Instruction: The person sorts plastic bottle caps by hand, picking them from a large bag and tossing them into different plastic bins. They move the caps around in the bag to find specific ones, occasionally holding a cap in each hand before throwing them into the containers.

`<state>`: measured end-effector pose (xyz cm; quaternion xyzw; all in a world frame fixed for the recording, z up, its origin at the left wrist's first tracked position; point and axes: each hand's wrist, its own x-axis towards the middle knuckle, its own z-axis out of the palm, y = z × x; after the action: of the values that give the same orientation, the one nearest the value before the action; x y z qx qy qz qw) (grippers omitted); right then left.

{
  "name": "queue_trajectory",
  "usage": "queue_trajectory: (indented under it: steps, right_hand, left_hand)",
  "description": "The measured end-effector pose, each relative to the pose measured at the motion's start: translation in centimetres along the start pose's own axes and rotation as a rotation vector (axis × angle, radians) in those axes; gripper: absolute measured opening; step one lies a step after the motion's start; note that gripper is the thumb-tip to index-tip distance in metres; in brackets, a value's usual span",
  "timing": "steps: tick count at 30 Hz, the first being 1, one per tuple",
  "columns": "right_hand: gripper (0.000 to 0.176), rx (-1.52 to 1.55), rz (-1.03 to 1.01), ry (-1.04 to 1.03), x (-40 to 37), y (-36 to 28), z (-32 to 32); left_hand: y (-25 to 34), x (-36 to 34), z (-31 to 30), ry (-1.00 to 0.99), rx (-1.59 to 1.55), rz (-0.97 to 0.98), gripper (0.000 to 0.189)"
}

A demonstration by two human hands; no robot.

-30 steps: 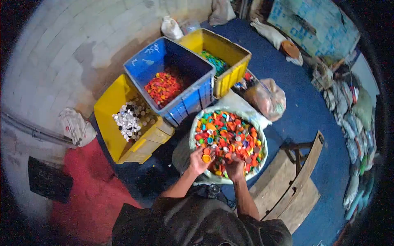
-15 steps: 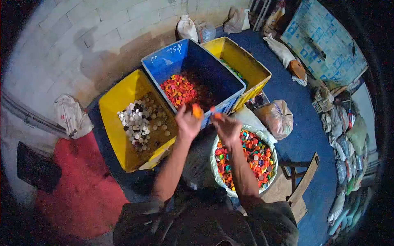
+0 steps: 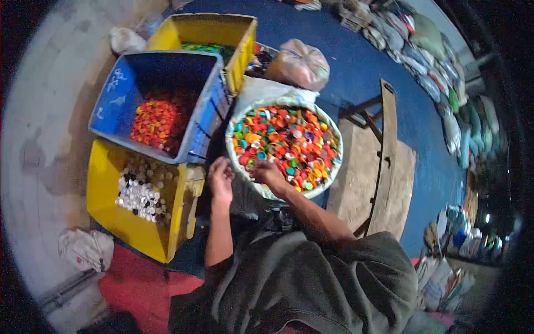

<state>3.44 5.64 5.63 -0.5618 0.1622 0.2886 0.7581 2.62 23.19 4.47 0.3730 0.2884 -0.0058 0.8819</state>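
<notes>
My right hand (image 3: 268, 173) is over the near left part of a round, pale-lined sack (image 3: 332, 181) full of mixed bottle caps (image 3: 295, 136). Its fingers are bent down at the caps, and what they hold, if anything, is too small to make out. Just outside the sack's left rim, my left hand (image 3: 221, 179) is raised with its fingers apart and loosely curved, with nothing visible in it. The caps are mostly red and orange, with some green, yellow, teal and white among them.
At left stand a blue bin (image 3: 208, 106) with red and orange caps, a yellow bin (image 3: 105, 195) with white and dark caps, and another yellow bin (image 3: 245, 47) with green pieces. A stuffed plastic bag (image 3: 300, 64) and a wooden bench-like piece (image 3: 386, 156) lie around the sack.
Both hands have come away from the blue bin to the sack. The orange caps seen at the fingers earlier are gone from them. The view has turned right.
</notes>
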Motion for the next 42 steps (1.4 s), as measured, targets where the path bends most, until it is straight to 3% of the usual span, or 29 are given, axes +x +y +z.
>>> queue_trajectory:
  steps: [2,3,5,7,11,14,17,20,24,30,31,33,37,40,42]
  right_hand:
    - [0.042,-0.231,-0.021,0.048,-2.0,1.8,-4.8]
    - [0.041,-0.112,-0.036,0.12,-2.6,3.6,-7.0]
    - [0.037,-0.265,-0.126,0.208,-3.4,6.0,-11.4]
    - [0.031,-0.411,-0.278,0.318,-5.1,6.4,-14.5]
    - [0.029,-0.722,-0.387,0.558,-6.6,5.2,-19.9]
    - [0.032,-0.545,-0.372,0.591,-5.3,4.2,-22.9]
    - [0.038,-0.494,-0.561,0.613,-2.6,3.5,-24.3]
    - [0.042,-0.548,-0.608,0.609,-0.1,2.8,-24.7]
    - [0.045,-0.577,-0.378,0.538,-1.0,-0.4,-23.2]
    - [0.04,-0.61,-0.403,0.62,-0.5,-0.5,-23.2]
    - [0.037,-0.602,-0.412,0.643,-0.4,-0.1,-23.4]
    - [0.031,-0.209,-0.375,0.493,-0.3,0.6,-24.4]
    - [0.025,0.361,-0.152,0.318,-2.9,-0.2,-26.6]
    - [0.029,0.566,-0.087,0.195,-5.6,-0.3,-27.6]
    - [0.03,0.707,-0.067,0.213,-7.4,-0.5,-27.5]
  left_hand:
    - [-4.7,-1.0,1.0,-0.03,0.236,0.03,0.025]
    - [-6.2,-2.0,2.4,-0.05,0.343,0.048,0.027]
    - [-7.9,-3.9,4.8,-0.107,0.533,-0.008,0.033]
    - [-11.8,-3.6,5.3,-0.139,0.623,0.061,0.035]
    - [-15.6,-5.0,8.5,-0.168,0.721,0.122,0.039]
    - [-17.9,-5.6,10.1,-0.108,0.774,0.171,0.04]
    - [-19.5,-6.7,10.6,-0.002,0.709,0.17,0.039]
    - [-20.3,-8.4,10.5,0.068,0.655,0.149,0.039]
    - [-21.3,-9.2,9.6,0.13,0.7,0.204,0.035]
    - [-21.5,-8.4,9.2,0.119,0.842,0.252,0.036]
    - [-21.5,-8.0,9.2,0.089,0.903,0.36,0.035]
    - [-21.5,-7.1,9.7,0.013,1.019,0.578,0.035]
    - [-20.4,-4.7,11.5,-0.039,1.048,0.287,0.036]
    - [-20.2,-2.5,12.8,-0.142,1.404,0.797,0.037]
    - [-19.9,-0.9,14.2,-0.219,1.438,0.797,0.046]
